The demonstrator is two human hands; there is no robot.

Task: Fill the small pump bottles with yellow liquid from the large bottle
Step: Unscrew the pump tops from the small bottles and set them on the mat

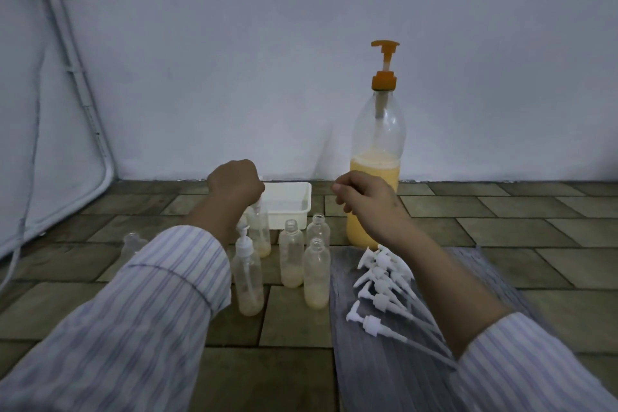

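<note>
- Yellow liquid fills roughly the lower third of the big bottle point(376, 157), which stands upright just behind the right hand point(364, 201), orange pump point(385, 53) on top.
- Head view, left hand point(235, 182): fingers curled down over the top of a small bottle point(260, 231) under it, apparently gripping its white pump head. Looks like the pump is being screwed on or seated; the contact itself is hidden by the hand.
- Right hand: loosely curled in the air, thumb and forefinger close together. Can't tell whether it pinches anything; nothing visible in it.
- Between the hands: three open small bottles point(291, 254), each with a shallow yellowish layer at the bottom. One capped bottle point(246, 278) sits just right of the left sleeve point(160, 294). Another small bottle is half hidden left of that sleeve.
- White tray point(291, 207) just beyond the left hand.
- Loose pumps point(381, 288) piled on a grey mat point(384, 371) under the right forearm.
- Step advice: steady the bottle body with the free right hand while turning the pump, keep it upright, and feed the dip tube straight so the neighbours don't get knocked.
- Risk: bottles stand close together and look light, so easy to tip.
</note>
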